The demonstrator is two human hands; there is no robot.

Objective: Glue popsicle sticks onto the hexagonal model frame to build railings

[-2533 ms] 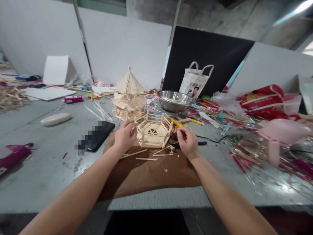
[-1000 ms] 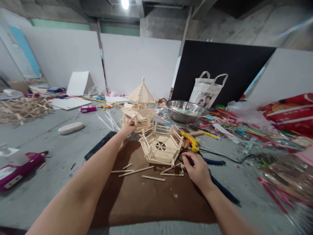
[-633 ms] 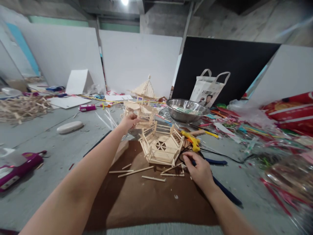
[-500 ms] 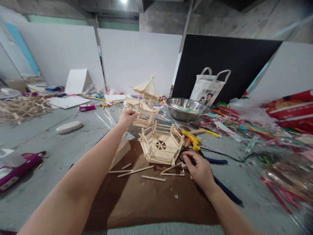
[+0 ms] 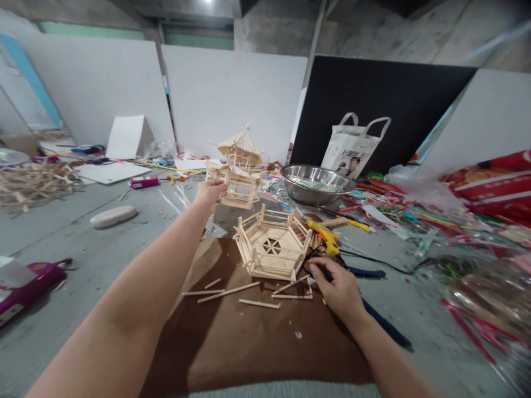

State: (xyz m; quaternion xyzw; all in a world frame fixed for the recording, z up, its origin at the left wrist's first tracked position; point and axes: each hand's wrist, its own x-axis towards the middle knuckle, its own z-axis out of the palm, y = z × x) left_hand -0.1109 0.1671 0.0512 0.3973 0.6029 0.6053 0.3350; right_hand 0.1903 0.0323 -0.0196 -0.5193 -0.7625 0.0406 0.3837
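Observation:
My left hand [image 5: 212, 193] is closed on the side of a small pavilion model [image 5: 243, 185] built of thin wooden sticks, with a tiered, pointed roof. It is held upright, just behind a hexagonal stick base with railings [image 5: 274, 246]. To the right of this base, my right hand [image 5: 338, 287] is low over the brown sheet, thumb and fingers pressed together; what they hold, if anything, is hidden. Blue-handled pliers [image 5: 385, 326] lie partly under that hand. A yellow glue gun [image 5: 326, 237] lies just beyond it. Several loose sticks [image 5: 259, 303] are in front of the base.
A brown sheet [image 5: 249, 354] covers the near floor. Behind stand a steel basin [image 5: 317, 185] and a white bag [image 5: 352, 145]. Plastic scraps [image 5: 435, 215] clutter the right. At left are a white oblong case [image 5: 113, 216], a purple device [image 5: 31, 287] and a stick pile [image 5: 37, 182].
My left hand has carried the pavilion model slightly left and turned it a little, widening the gap from the hexagonal base. My right hand has hardly moved.

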